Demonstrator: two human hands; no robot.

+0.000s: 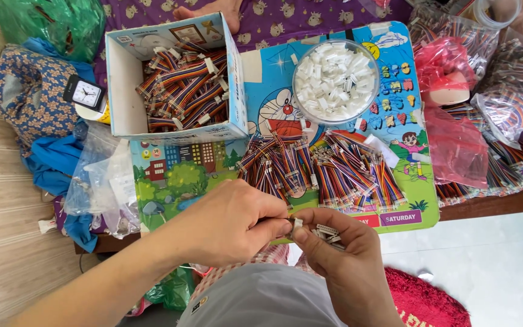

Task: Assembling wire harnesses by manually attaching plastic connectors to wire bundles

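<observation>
My left hand [228, 221] pinches a small white connector [296, 224] at its fingertips. My right hand [334, 254] meets it from the right, thumb on the same connector, and cups several more small connectors [328, 233] in its palm. Both hands hover over the front edge of a colourful cartoon board [171, 181]. Just beyond them lie heaps of multicoloured ribbon cables [322, 172]. A round clear bowl [335, 82] full of white plastic connectors stands farther back.
An open cardboard box [122, 91] holds more ribbon cables at the back left. Clear and pink plastic bags [455, 139] of cables crowd the right. A small black clock [86, 94], blue cloth and clear bags lie at the left. A red rug [425, 300] covers the floor below.
</observation>
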